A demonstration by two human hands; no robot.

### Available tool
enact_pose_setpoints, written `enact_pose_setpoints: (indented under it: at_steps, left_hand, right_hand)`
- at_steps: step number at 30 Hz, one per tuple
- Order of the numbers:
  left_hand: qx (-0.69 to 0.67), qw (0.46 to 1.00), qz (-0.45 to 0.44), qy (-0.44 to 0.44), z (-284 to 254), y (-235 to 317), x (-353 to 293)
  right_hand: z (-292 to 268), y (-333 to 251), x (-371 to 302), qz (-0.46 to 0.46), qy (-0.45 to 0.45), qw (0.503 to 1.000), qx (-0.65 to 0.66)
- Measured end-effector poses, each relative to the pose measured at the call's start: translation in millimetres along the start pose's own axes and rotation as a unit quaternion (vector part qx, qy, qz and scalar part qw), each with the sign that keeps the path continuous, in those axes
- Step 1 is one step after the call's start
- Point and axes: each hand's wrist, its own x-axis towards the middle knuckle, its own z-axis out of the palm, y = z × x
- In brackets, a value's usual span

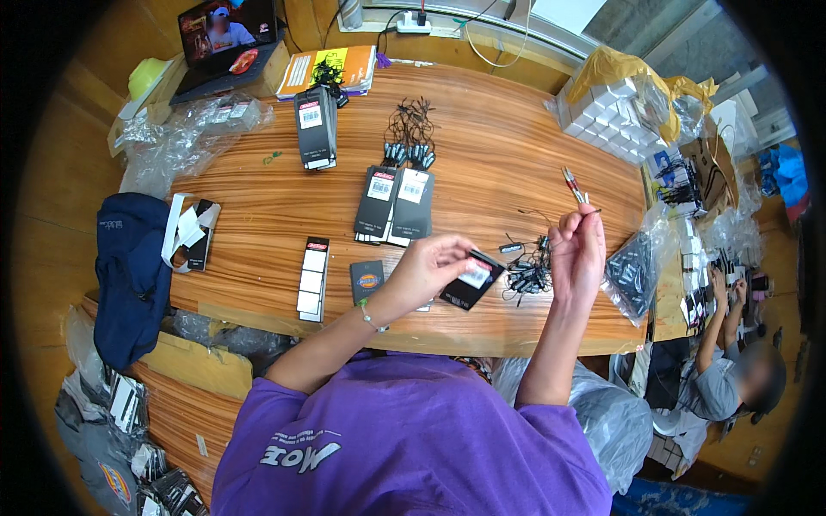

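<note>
My left hand (434,262) grips a black hang tag (470,292) with a white barcode sticker, tilted above the front of the table. My right hand (577,254) is raised to its right, fingers pinched. A small dark bit shows at its fingertips, too small to name. Between the hands lies a tangled heap of black tag strings (531,271) with small dark fasteners. Beyond my left hand are two stacks of strung hang tags (376,206). A dark square tag (367,279) and a long black-and-white tag (312,279) lie to its left. A red-handled tool (571,184) lies beyond my right hand.
Another stack of hang tags (316,129) lies farther back, before a laptop (228,39). Small white boxes (607,116) fill a bag at the back right. A plastic bag of dark pieces (632,275) sits right. A blue pouch (129,275) hangs left. Another person (731,370) works at right.
</note>
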Motion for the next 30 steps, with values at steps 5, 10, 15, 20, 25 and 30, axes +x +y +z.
enact_pose_setpoints:
  at_steps: [5,10,15,20,25,30]
  left_hand:
    - [0.037,0.984,0.135,0.108,-3.7,11.4,10.5]
    - [0.036,0.986,0.1,0.129,-4.6,20.1,10.4]
    - [0.049,0.983,0.109,0.136,-4.0,20.5,10.7]
    - [0.039,0.985,0.1,0.137,-4.0,19.4,10.8]
    - [0.051,0.985,0.107,0.129,-1.7,23.2,9.1]
    - [0.054,0.987,0.102,0.116,0.7,28.6,6.7]
  right_hand:
    - [20.7,4.1,-24.1,-0.063,-0.032,0.925,-0.373]
    - [40.1,18.4,-37.2,-0.116,-0.098,0.808,-0.569]
    - [46.7,27.9,-38.3,-0.158,-0.139,0.763,-0.612]
    - [52.6,30.2,-37.8,-0.158,-0.167,0.731,-0.642]
    - [52.7,32.5,-36.7,-0.136,-0.159,0.743,-0.635]
    - [51.4,31.9,-35.4,-0.138,-0.168,0.733,-0.645]
